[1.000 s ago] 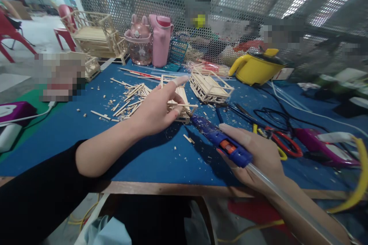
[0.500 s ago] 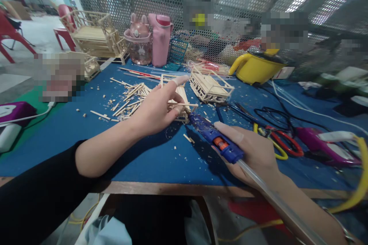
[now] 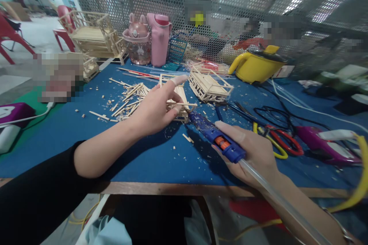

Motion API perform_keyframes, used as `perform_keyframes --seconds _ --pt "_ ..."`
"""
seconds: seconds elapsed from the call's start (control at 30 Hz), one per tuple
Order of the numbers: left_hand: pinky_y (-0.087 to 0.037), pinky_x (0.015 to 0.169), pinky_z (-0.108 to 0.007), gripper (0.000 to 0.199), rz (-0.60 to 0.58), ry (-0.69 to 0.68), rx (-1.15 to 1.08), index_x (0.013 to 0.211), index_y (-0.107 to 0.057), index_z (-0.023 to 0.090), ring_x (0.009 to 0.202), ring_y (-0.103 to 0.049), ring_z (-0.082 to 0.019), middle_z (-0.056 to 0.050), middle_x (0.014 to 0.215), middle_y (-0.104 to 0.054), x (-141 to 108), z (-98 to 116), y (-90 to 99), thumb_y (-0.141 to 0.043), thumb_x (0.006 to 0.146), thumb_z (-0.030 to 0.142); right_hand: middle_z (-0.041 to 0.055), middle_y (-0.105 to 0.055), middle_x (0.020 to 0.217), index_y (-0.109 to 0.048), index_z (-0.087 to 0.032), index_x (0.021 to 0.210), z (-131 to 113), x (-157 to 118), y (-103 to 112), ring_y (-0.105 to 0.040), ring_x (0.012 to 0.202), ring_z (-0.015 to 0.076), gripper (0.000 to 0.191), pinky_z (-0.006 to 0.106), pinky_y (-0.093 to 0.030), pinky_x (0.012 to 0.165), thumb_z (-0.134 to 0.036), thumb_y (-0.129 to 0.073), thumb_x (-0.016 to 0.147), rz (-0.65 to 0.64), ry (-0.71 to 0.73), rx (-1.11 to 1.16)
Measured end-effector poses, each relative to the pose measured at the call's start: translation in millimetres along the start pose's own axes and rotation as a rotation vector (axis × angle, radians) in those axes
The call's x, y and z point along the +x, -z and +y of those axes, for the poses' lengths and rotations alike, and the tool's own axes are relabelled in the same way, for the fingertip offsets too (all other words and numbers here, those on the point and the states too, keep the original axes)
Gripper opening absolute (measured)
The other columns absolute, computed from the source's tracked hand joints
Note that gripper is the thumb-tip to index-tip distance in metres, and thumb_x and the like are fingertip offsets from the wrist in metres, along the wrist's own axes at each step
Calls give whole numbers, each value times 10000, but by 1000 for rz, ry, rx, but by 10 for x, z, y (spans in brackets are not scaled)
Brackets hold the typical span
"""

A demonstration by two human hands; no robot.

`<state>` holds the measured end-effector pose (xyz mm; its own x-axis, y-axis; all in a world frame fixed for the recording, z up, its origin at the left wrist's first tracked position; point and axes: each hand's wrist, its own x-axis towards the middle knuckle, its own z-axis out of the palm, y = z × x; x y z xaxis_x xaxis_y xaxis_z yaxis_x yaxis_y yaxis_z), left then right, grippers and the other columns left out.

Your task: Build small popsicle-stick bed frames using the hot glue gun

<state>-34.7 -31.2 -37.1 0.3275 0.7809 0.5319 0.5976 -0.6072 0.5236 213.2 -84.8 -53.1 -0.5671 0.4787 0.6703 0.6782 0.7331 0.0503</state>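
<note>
My left hand [image 3: 156, 109], with light coverings on some fingertips, is closed in a pinch on a thin wooden stick [image 3: 188, 104]. The stick lies across the near side of a small wooden-stick model [image 3: 181, 92], partly hidden behind the fingers. In my right hand [image 3: 255, 153] is a blue glue gun [image 3: 208, 130], a long clear glue stick [image 3: 258, 174] running out of its back. The gun's nozzle sits at the model's near right corner, close to the held stick. Just behind, to the right, stands another railed stick model [image 3: 209, 84].
Loose cut sticks [image 3: 129, 99] are heaped left of the model. Pliers with red and yellow handles [image 3: 283, 141], black cables and a purple power strip [image 3: 324, 145] lie right. A yellow pot [image 3: 257, 65], pink bottle [image 3: 160, 42] and larger stick model [image 3: 92, 32] stand behind.
Both hands, the stick and the glue gun hold almost the same positions. The whole view has shifted very slightly.
</note>
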Motion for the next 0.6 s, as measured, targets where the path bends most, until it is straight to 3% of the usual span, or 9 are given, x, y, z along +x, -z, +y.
perform_keyframes --seconds 0.37,0.5,0.6 --pt "-505 796 -311 620 13 -34 -5 1387 -352 178 861 -667 -155 -26 916 -722 -3 -26 -16 -557 804 113 47 -726 923 -568 -229 1233 29 -92 33 -700 765 187 431 270 -544 683 -215 -642 808 31 -70 -18" --pt "-506 765 -299 627 15 -55 -9 1374 -361 171 853 -668 -154 -28 907 -723 1 -30 -11 -562 786 92 102 -712 997 -622 -190 1144 142 10 140 -687 903 255 334 368 -535 806 -335 -601 844 139 -350 -30" --pt "-505 742 -287 632 18 -62 -17 1363 -371 172 842 -673 -152 -27 903 -721 5 -26 -9 -558 768 70 129 -700 964 -667 -165 973 390 299 266 -656 957 290 281 440 -490 868 -396 -547 866 209 -551 -147"
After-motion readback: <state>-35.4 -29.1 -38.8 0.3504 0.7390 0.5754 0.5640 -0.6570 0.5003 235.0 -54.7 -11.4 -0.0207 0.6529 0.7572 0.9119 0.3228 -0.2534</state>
